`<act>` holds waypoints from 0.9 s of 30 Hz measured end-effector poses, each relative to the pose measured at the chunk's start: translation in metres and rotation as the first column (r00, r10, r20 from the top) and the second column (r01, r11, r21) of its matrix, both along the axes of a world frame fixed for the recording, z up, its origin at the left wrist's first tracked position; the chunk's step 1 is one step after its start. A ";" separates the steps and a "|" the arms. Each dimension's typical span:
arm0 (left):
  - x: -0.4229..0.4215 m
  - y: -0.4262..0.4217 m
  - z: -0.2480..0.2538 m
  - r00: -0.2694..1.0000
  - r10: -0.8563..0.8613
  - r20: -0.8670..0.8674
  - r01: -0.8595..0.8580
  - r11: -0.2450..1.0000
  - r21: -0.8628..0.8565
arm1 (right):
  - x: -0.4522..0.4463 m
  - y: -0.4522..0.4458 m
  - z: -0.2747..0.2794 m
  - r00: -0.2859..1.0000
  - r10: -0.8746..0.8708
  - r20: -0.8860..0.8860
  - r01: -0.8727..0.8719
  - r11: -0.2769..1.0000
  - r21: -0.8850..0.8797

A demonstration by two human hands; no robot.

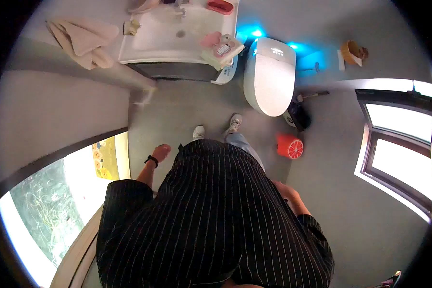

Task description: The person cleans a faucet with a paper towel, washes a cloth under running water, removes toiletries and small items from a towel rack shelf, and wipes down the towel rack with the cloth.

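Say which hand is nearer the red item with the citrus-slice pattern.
The right hand, at the person's right side, with the red item ahead of it; the left hand is farther off, on the body's other side.

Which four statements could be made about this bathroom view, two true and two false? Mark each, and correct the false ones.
1. A dark wristband is beside the left hand. True.
2. The toilet lid is raised. False: the toilet lid is down.
3. A red item with a citrus-slice design is on the floor. True.
4. The right hand holds the beige cloth. False: the beige cloth is left of the sink, away from the right hand.
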State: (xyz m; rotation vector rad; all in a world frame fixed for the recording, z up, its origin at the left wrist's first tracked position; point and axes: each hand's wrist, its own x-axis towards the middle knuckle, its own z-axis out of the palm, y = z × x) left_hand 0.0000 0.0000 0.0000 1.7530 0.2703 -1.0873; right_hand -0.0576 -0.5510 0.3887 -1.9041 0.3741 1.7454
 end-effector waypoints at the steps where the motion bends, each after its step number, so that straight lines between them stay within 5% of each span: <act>1: -0.001 0.000 0.008 0.996 0.003 0.085 -0.008 0.999 0.050 | -0.008 -0.008 -0.012 0.987 -0.011 0.163 -0.004 0.996 0.087; 3: 0.013 0.067 0.058 0.985 -0.007 0.173 -0.035 0.971 0.236 | 0.002 0.015 -0.076 0.946 -0.066 0.317 -0.037 0.951 0.308; 6: 0.027 0.017 0.067 0.992 0.072 0.101 -0.096 0.961 0.258 | 0.023 -0.026 -0.112 0.785 -0.241 0.570 0.000 0.921 0.389; 9: 0.037 -0.013 0.079 0.985 -0.098 0.141 0.040 0.930 0.366 | 0.017 -0.081 -0.192 0.745 -0.413 0.525 0.057 0.823 0.566; 11: 0.051 -0.036 0.089 0.977 -0.190 0.092 0.141 0.911 0.389 | 0.019 -0.115 -0.220 0.819 -0.387 0.424 0.260 0.909 0.327; 13: 0.049 -0.053 0.076 0.937 -0.233 0.260 0.117 0.911 0.395 | 0.058 -0.104 -0.157 0.745 -0.636 0.199 0.494 0.728 0.476; 14: 0.050 -0.053 0.044 0.821 -0.326 0.468 0.148 0.914 0.377 | 0.075 -0.102 -0.135 0.700 -0.700 0.142 0.549 0.654 0.520; 15: 0.052 -0.052 0.031 0.656 -0.400 0.640 0.188 0.908 0.375 | 0.070 -0.116 -0.151 0.697 -0.695 0.178 0.518 0.659 0.546; 16: 0.064 -0.065 0.053 0.658 -0.397 0.640 0.161 0.904 0.395 | 0.067 -0.128 -0.165 0.691 -0.690 0.214 0.485 0.663 0.570; 18: 0.098 -0.117 0.131 0.875 -0.231 0.425 0.021 0.897 0.442 | 0.073 -0.156 -0.217 0.703 -0.614 0.357 0.238 0.677 0.696; 22: 0.146 -0.147 0.197 0.872 -0.156 0.464 -0.056 0.910 0.411 | 0.123 -0.182 -0.216 0.783 -0.474 0.403 0.183 0.794 0.579; 24: 0.179 -0.151 0.222 0.813 -0.093 0.575 -0.117 0.941 0.318 | 0.184 -0.182 -0.165 0.752 0.197 0.629 -0.417 0.881 0.222; 25: 0.195 -0.147 0.224 0.808 -0.099 0.582 -0.120 0.938 0.326 | 0.201 -0.178 -0.151 0.746 0.191 0.638 -0.419 0.879 0.227; 27: 0.228 -0.138 0.225 0.705 0.001 0.709 -0.225 0.949 0.222 | 0.226 -0.167 -0.128 0.643 -0.141 0.753 -0.186 0.925 0.332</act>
